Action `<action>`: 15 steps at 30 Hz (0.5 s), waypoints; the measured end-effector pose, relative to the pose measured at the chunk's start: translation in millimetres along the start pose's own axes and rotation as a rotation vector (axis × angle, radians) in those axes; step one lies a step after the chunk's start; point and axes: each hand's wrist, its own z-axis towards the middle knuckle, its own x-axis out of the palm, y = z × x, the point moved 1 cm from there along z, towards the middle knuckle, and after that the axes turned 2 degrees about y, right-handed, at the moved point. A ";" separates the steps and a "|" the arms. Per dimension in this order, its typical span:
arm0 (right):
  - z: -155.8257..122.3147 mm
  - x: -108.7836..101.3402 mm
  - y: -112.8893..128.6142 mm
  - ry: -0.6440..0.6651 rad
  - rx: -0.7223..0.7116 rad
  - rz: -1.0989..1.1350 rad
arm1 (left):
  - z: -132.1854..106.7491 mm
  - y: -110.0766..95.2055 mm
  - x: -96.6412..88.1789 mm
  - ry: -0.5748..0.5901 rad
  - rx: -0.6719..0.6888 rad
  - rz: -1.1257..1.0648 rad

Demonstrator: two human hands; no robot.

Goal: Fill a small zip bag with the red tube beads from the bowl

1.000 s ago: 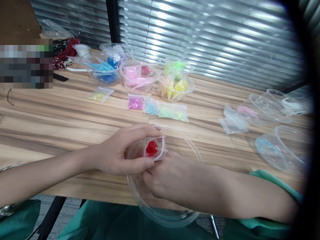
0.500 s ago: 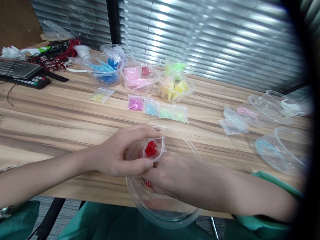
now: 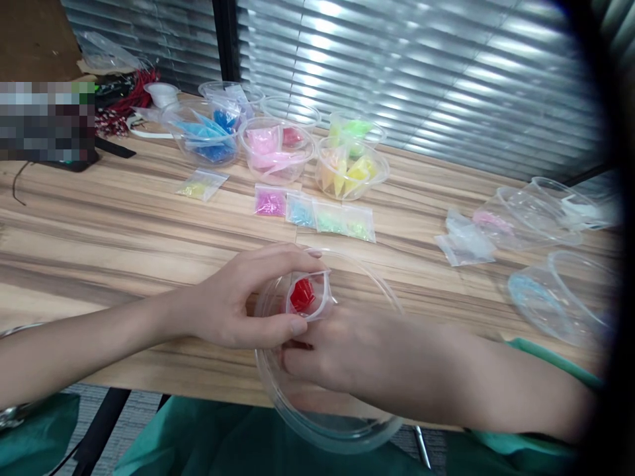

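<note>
At the near edge of a wooden tabletop (image 3: 124,244), two bare hands work over one large clear bowl (image 3: 342,423) that overhangs the edge. The left hand (image 3: 238,311) comes in from the left, thumb and fingers pinching a small clear bag (image 3: 307,296) held open above the bowl, red beads showing inside it. The right hand (image 3: 327,347) reaches across from the right, fingers curled down into the bowl just below the bag; what they grip cannot be told. Farther back, four small bead bags (image 3: 313,215) lie in a row, pink, blue and two green, with a fifth, yellow bag (image 3: 201,184) apart to the left. Behind them stand tubs of blue (image 3: 203,135), pink (image 3: 275,151) and yellow (image 3: 351,170) bags. Three clear tubs (image 3: 560,291) sit at right.
</note>
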 end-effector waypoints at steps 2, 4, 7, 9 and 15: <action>0.5 0.5 0.2 0.006 -0.010 -0.023 | -0.6 0.7 0.4 -0.003 -0.001 -0.004; -0.3 1.2 0.8 0.010 -0.012 -0.041 | -1.3 1.4 0.7 -0.003 -0.007 -0.005; -2.0 2.0 1.4 0.015 -0.014 -0.057 | -1.9 1.9 0.8 0.001 -0.005 -0.005; -2.0 2.4 1.3 0.017 -0.021 -0.063 | -2.0 1.8 0.8 -0.001 0.001 -0.005; 1.6 3.8 -0.3 0.049 -0.017 -0.084 | -2.3 1.1 1.5 -0.003 -0.002 -0.001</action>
